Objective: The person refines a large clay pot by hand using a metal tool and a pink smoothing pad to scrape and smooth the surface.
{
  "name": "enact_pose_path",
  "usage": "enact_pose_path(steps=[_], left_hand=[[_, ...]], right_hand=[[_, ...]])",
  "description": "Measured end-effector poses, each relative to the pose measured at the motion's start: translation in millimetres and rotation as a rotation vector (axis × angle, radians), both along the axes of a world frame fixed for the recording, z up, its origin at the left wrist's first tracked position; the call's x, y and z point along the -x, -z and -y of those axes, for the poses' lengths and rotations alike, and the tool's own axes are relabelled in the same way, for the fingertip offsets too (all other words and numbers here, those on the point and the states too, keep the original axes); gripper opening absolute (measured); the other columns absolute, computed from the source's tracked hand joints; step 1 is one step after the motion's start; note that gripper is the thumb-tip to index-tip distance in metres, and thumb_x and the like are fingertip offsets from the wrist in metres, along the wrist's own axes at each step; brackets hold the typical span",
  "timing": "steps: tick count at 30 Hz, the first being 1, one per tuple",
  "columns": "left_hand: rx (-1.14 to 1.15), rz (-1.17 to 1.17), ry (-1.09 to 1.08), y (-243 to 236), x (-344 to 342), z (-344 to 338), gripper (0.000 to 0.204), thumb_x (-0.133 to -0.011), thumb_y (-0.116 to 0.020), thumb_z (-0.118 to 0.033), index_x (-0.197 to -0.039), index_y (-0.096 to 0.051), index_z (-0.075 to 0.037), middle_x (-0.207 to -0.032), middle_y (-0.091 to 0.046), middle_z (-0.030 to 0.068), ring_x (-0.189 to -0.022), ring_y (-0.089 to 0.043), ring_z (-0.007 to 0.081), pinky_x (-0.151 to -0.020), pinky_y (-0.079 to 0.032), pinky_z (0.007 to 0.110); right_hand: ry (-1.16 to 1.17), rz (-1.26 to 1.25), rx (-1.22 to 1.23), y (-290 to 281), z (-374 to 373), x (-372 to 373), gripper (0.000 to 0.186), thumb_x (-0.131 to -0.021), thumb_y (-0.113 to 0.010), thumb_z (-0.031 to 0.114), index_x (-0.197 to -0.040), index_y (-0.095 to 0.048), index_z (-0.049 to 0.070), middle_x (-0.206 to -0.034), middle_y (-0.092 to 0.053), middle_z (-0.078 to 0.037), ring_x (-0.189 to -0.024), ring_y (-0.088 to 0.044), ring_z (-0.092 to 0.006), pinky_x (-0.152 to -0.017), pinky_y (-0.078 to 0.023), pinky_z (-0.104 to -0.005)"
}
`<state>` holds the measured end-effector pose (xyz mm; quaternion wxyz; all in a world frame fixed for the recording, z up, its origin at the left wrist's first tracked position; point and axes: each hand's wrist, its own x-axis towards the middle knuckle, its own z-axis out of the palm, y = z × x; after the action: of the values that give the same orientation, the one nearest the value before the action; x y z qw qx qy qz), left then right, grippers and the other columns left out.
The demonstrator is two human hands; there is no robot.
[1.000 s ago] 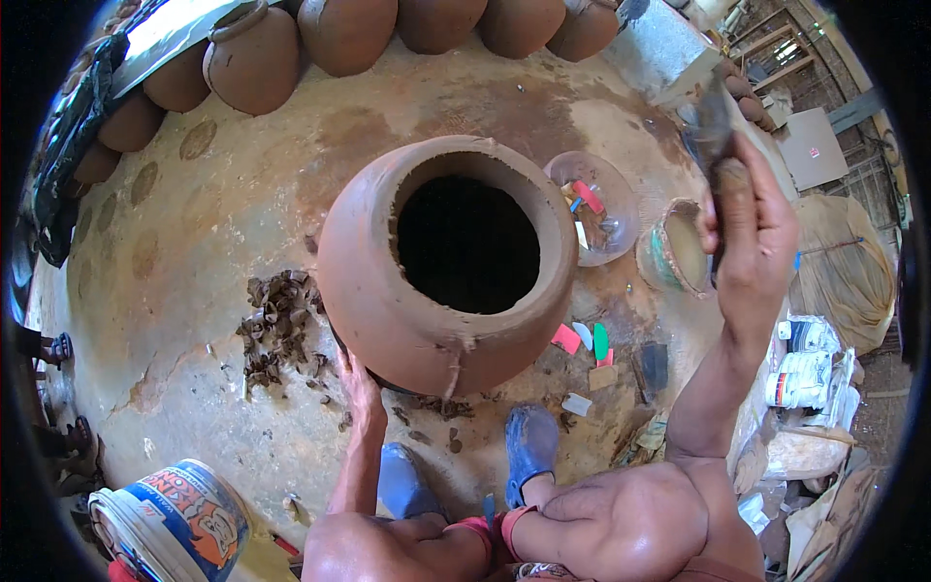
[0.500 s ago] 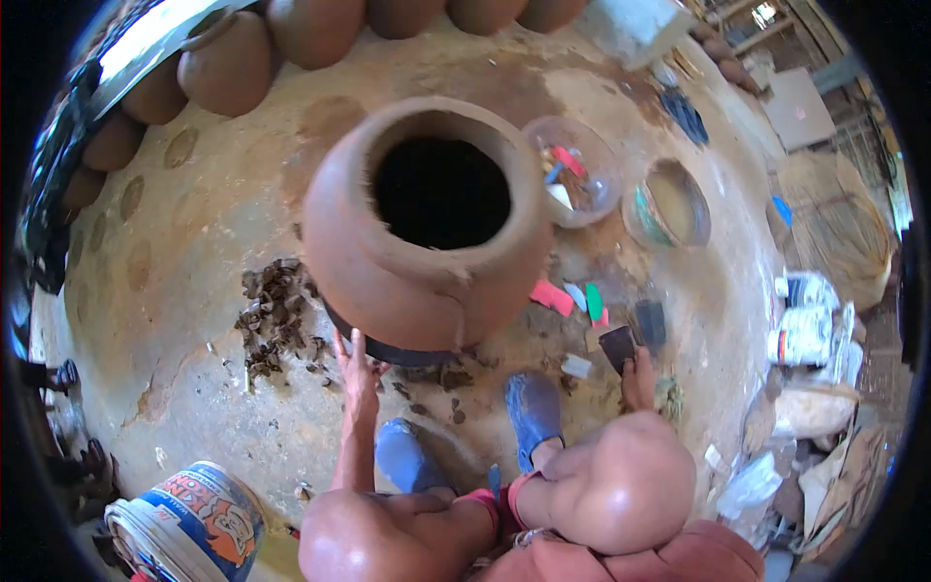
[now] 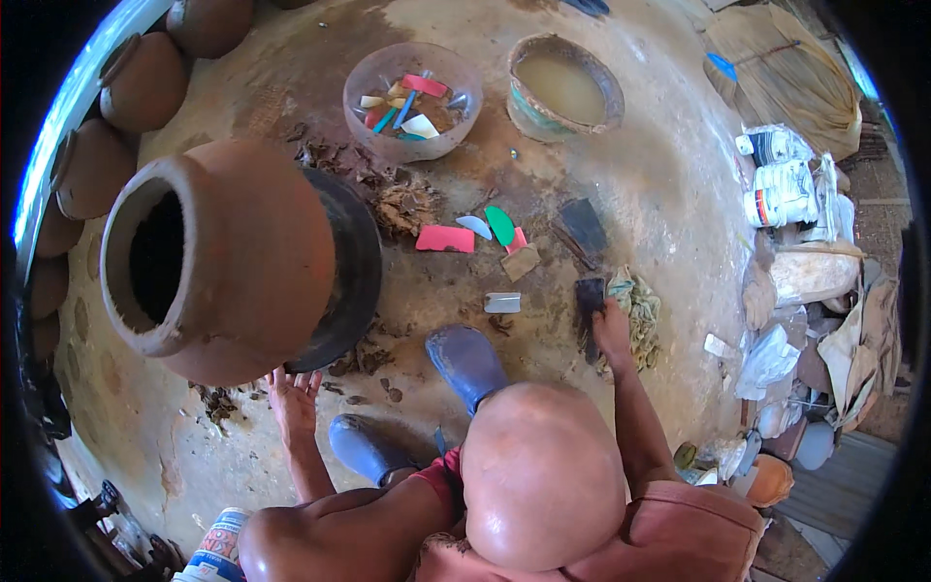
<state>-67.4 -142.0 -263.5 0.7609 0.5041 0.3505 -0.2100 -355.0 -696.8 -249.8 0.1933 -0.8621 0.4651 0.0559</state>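
Note:
A large round brown clay pot (image 3: 247, 257) with a wide dark mouth stands on a black round base (image 3: 347, 262) at the left. My left hand (image 3: 293, 396) is at the near lower side of the pot, palm up with fingers spread, its fingertips at the base's edge. On the right, low over the floor, my right hand (image 3: 611, 335) has its fingers closed on a dark flat rectangular block (image 3: 589, 308). A crumpled greenish cloth (image 3: 635, 315) lies right beside that hand. Another dark flat piece (image 3: 582, 228) rests farther off.
Pink (image 3: 445, 239), green and white scraper-like pieces lie mid-floor. Behind them stand a clear plastic bowl (image 3: 359, 116) of small tools and a bucket of cloudy water (image 3: 517, 112). Clay scraps (image 3: 407, 206) ring the base. More pots (image 3: 145, 82) line the left; bags (image 3: 784, 194) crowd the right.
My view has swung to the right, so the pot appears farther left. My right hand still grips the dark block, now beside the cloth. The left hand stays by the base, fingers spread.

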Motion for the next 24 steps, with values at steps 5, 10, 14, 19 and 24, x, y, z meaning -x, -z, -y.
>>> enact_pose_path(steps=[5, 10, 14, 19, 24], left_hand=[[-0.063, -0.02, -0.001, -2.4, 4.8, -9.6, 0.056, -0.112, -0.057, -0.045, -0.16, -0.035, -0.028, -0.143, -0.058, 0.0056, -0.117, -0.066, 0.0277, -0.096, -0.057, 0.047], [-0.186, -0.031, 0.048, -6.6, 3.5, -18.2, 0.059, -0.109, -0.063, -0.036, -0.159, -0.034, -0.026, -0.154, -0.053, 0.0074, -0.127, -0.064, 0.0305, -0.096, -0.059, 0.048], [-0.194, -0.003, 0.09, -23.7, -3.5, -2.6, 0.061, -0.11, -0.063, -0.037, -0.161, -0.031, -0.026, -0.156, -0.052, 0.0075, -0.122, -0.068, 0.0297, -0.091, -0.06, 0.045], [-0.287, -0.023, 0.104, -28.3, -0.7, -3.6, 0.065, -0.11, -0.061, -0.04, -0.163, -0.027, -0.026, -0.157, -0.051, 0.0094, -0.12, -0.069, 0.0298, -0.087, -0.061, 0.042], [-0.303, -0.013, 0.126, -31.7, 1.5, 11.7, 0.065, -0.111, -0.059, -0.042, -0.164, -0.026, -0.026, -0.157, -0.05, 0.0107, -0.12, -0.069, 0.0306, -0.087, -0.06, 0.043]], right_hand=[[0.012, -0.087, -0.039, 5.8, -8.9, -59.0, 0.035, -0.093, -0.066, 0.019, -0.123, -0.06, 0.002, -0.102, -0.072, -0.028, -0.101, -0.068, -0.0515, -0.087, -0.054, -0.0598], [-0.098, 0.087, 0.355, -28.2, -34.0, -120.5, 0.034, -0.09, -0.07, 0.018, -0.122, -0.068, 0.007, -0.115, -0.069, -0.019, -0.11, -0.067, -0.0434, -0.095, -0.055, -0.0524], [-0.496, 0.257, 0.069, -10.0, -32.6, -152.5, 0.03, -0.088, -0.071, 0.015, -0.117, -0.072, 0.008, -0.11, -0.068, -0.015, -0.106, -0.068, -0.0407, -0.094, -0.057, -0.0524], [-0.407, 0.205, -0.027, -7.3, -58.4, -170.3, 0.026, -0.089, -0.072, 0.015, -0.114, -0.073, 0.01, -0.109, -0.068, -0.015, -0.101, -0.07, -0.0408, -0.087, -0.058, -0.0543], [-0.261, 0.28, 0.057, 9.3, -29.5, -192.8, 0.025, -0.09, -0.073, 0.017, -0.114, -0.073, 0.009, -0.111, -0.071, -0.016, -0.101, -0.071, -0.0409, -0.085, -0.058, -0.053]])
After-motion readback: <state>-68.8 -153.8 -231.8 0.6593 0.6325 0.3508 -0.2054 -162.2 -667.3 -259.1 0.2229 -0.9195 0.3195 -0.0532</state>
